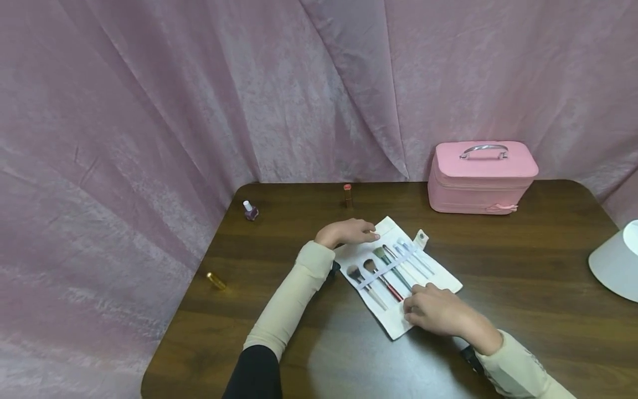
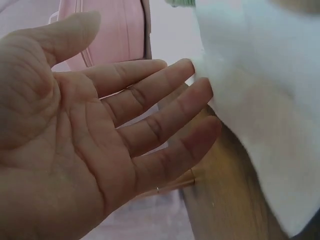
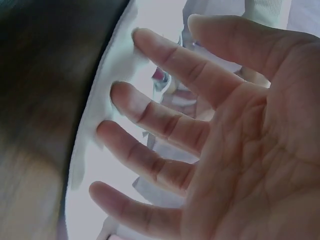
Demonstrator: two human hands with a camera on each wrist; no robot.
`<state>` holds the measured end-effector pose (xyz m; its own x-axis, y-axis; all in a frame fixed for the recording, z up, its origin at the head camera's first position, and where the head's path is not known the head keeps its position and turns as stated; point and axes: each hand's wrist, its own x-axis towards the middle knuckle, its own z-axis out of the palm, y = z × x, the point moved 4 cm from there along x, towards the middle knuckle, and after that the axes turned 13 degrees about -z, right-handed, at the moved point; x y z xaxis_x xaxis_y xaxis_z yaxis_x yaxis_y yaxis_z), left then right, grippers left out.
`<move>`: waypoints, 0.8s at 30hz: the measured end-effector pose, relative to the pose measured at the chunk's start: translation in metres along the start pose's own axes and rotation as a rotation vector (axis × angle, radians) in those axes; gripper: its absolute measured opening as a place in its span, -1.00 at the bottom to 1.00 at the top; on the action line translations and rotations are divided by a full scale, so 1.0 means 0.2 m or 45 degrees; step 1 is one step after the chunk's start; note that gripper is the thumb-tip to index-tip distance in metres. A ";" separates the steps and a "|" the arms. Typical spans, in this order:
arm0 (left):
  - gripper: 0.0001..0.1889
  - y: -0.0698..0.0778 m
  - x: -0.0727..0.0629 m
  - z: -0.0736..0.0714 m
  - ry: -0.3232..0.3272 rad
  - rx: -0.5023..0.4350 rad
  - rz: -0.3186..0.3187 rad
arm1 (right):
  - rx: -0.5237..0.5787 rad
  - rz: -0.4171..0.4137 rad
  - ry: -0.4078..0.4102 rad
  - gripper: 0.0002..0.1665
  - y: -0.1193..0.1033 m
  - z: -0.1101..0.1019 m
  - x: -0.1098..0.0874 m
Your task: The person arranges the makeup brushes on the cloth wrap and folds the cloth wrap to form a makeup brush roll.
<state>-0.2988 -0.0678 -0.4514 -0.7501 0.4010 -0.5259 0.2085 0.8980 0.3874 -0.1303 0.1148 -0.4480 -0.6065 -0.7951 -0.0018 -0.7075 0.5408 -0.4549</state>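
Note:
A white fabric brush roll [image 1: 397, 322] lies unfolded at an angle on the table. Several makeup brushes [image 1: 395, 291] lie side by side on it under a pale lavender strap [image 1: 368, 281]. My left hand [image 1: 350, 231] is at the roll's far left edge; in the left wrist view its straight fingers [image 2: 170, 117] reach the white fabric, thumb spread away. Over the near right part is my right hand [image 1: 435, 310], its fingers [image 3: 132, 104] extended and slightly spread along the border of the roll in the right wrist view. Neither palm holds anything.
A pink cosmetic case [image 1: 480, 191] with a metal handle stands at the back right. A white lampshade [image 1: 615, 263] is at the right edge. Toward the back are a lipstick [image 1: 348, 195] and a nail polish bottle [image 1: 251, 211]; a gold tube [image 1: 216, 280] lies left.

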 end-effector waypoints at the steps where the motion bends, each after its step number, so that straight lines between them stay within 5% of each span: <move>1: -0.44 -0.01 0.00 0.00 0.011 0.021 0.005 | -0.016 0.010 -0.005 -0.77 0.01 0.00 -0.01; 13: -0.51 -0.08 -0.10 0.02 0.086 0.132 -0.025 | -0.191 0.107 0.034 -0.74 0.10 -0.05 -0.06; 24: -0.53 -0.11 -0.26 0.10 0.095 0.093 0.014 | -0.192 0.174 0.108 -0.67 0.19 -0.09 -0.09</move>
<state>-0.2525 -0.1049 -0.4478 -0.7915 0.3991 -0.4629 0.2605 0.9054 0.3351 -0.1526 0.1543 -0.4491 -0.7244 -0.6889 0.0234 -0.6588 0.6820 -0.3175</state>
